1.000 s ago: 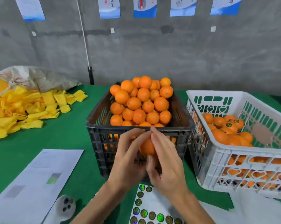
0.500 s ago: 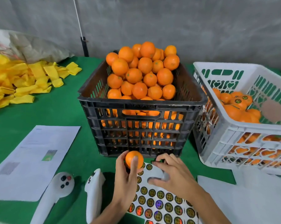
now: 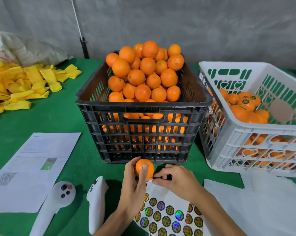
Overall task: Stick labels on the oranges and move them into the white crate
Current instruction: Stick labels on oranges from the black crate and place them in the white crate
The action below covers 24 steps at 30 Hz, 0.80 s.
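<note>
My left hand [image 3: 134, 188] grips one orange [image 3: 143, 166] just above the green table, in front of the black crate [image 3: 143, 126]. That crate is heaped with oranges [image 3: 143, 72]. My right hand [image 3: 178, 182] is beside the orange, its fingertips pinching a dark round label [image 3: 161, 177] lifted off the sticker sheet [image 3: 167, 215]. The sheet lies under both hands and carries several round shiny labels. The white crate [image 3: 246, 133] stands at the right and holds several oranges, some with labels on top [image 3: 245, 101].
Two white handheld controllers [image 3: 58, 198] [image 3: 96, 201] lie left of my hands. A printed paper [image 3: 33, 167] lies at the left. Yellow foam sleeves [image 3: 21, 86] are piled at the far left beside a sack. White backing sheets [image 3: 256, 210] lie at the lower right.
My hands came down from the black crate's front rim to the sticker sheet with the orange. My right hand went from pressing on the sheet to pinching a label beside the orange.
</note>
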Available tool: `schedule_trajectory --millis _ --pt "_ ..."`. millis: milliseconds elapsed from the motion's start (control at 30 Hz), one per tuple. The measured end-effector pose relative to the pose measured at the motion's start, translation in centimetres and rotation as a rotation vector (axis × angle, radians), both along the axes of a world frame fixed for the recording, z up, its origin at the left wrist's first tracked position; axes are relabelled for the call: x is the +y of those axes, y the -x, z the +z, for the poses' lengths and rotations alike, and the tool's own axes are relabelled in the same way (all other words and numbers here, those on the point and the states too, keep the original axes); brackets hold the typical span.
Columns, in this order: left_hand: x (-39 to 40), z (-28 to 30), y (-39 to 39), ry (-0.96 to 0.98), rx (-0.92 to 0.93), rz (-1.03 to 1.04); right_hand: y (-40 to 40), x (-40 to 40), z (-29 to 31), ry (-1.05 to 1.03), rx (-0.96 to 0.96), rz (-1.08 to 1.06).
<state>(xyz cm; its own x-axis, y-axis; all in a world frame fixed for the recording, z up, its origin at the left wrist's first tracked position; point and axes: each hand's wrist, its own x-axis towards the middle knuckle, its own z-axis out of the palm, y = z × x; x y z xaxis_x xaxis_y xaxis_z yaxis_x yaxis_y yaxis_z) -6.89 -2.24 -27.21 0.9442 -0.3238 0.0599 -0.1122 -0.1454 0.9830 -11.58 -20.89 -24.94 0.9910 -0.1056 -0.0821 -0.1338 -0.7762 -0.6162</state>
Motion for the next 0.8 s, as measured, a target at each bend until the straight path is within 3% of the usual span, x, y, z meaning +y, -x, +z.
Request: schedule_trajectory --millis 233,467,533,633,800 --pt "0.1 0.0 0.1 -0.021 -0.011 -0.07 -0.3 -0.7 0.2 -0.278 0.108 0.002" --pt "0.3 0.3 0.0 -0.014 -0.002 -0.157 0.2 -1.2 0.4 -0.314 0.124 -0.029" --pt "0.4 0.2 -0.1 -0.004 -0.003 -0.163 0.3 -1.1 0.9 -0.19 0.11 -0.075" --pt "0.4 0.1 -0.3 -0.01 -0.035 -0.154 0.8 -0.7 2.4 0.192 0.068 -0.163" --pt "0.4 -0.1 -0.6 -0.062 -0.067 -0.117 1.2 0.1 2.9 0.25 0.21 -0.104"
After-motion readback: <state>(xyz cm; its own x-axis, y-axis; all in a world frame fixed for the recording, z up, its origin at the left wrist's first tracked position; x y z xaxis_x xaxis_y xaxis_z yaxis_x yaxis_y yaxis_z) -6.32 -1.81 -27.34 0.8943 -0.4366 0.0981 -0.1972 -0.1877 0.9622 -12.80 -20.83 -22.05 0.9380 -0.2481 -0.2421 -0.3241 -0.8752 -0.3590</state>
